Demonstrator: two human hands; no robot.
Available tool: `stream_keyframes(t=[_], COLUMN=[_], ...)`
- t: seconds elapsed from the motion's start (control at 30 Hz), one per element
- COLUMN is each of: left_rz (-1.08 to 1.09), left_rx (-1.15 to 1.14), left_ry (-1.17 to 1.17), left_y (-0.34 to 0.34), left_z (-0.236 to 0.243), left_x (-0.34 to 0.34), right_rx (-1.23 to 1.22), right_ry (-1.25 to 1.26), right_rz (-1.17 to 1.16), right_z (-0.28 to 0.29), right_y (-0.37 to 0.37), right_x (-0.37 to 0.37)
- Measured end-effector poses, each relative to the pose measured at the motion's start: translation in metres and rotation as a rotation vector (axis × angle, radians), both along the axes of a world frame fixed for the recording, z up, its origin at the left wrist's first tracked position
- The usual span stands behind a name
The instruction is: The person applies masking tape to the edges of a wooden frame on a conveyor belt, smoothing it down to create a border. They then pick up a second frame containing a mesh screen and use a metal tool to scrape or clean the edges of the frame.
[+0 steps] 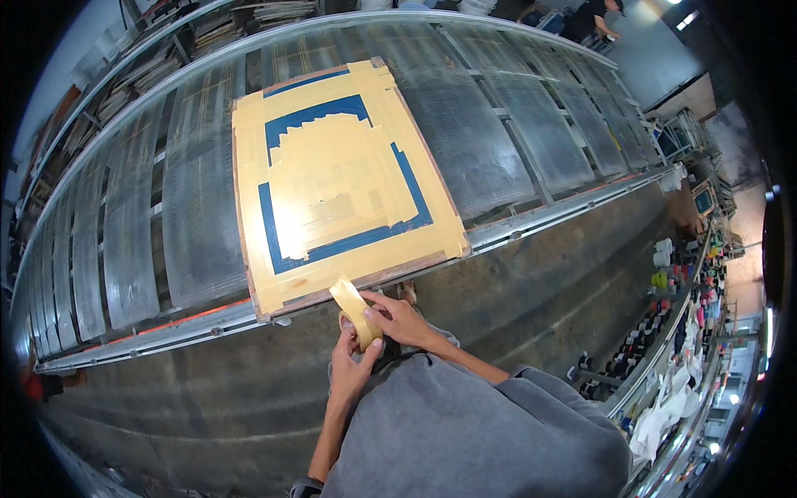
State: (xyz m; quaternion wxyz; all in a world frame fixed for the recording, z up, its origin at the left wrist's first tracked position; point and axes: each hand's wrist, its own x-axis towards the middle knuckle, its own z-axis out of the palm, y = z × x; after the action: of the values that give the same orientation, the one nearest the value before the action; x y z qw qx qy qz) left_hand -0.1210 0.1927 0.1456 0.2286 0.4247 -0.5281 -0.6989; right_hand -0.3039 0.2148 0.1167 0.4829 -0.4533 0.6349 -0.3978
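Close to my body, just off the near edge of the frame, I hold a roll of pale yellow masking tape [365, 329] in both hands. My left hand [349, 370] grips its lower part between thumb and fingers. The bent fingers of my right hand [405, 324] close on its right side. A short loose strip of tape [342, 289] sticks up from the roll. Beyond it lies a flat screen frame [397, 249] with wooden edges, mostly covered in yellow tape. Blue mesh [278, 241] shows in bands around its taped middle.
The frame rests on a long table of ribbed, clear-looking panels [203, 199] with a metal rail [531, 228] along the near side. Flat frames or boards [124, 91] fill a rack behind. A person [591, 21] stands far right. Shelves with spools and containers [656, 324] line the right.
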Motion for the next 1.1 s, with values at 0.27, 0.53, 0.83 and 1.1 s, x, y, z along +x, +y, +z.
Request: stream_keyframes(t=[0.27, 0.53, 0.83, 1.1], left_rz=[-0.245, -0.060, 0.471, 0.541], left_rx=[-0.391, -0.113, 0.259, 0.205], left_ry=[-0.161, -0.209, 0.073, 0.261], left_y=[-0.022, -0.030, -0.056, -0.101], left_z=[0.005, 0.000, -0.037, -0.058], left_x=[-0.099, -0.178, -0.155, -0.128], right_rx=[0.103, 0.176, 0.213, 0.158], right_ry=[-0.409, -0.046, -0.073, 0.101], right_rz=[-0.056, 0.127, 0.335, 0.321], right_z=[-0.017, 0.038, 0.069, 0.055], right_y=[-0.019, -0.045, -0.086, -0.106], right_x=[-0.103, -0.231, -0.214, -0.179])
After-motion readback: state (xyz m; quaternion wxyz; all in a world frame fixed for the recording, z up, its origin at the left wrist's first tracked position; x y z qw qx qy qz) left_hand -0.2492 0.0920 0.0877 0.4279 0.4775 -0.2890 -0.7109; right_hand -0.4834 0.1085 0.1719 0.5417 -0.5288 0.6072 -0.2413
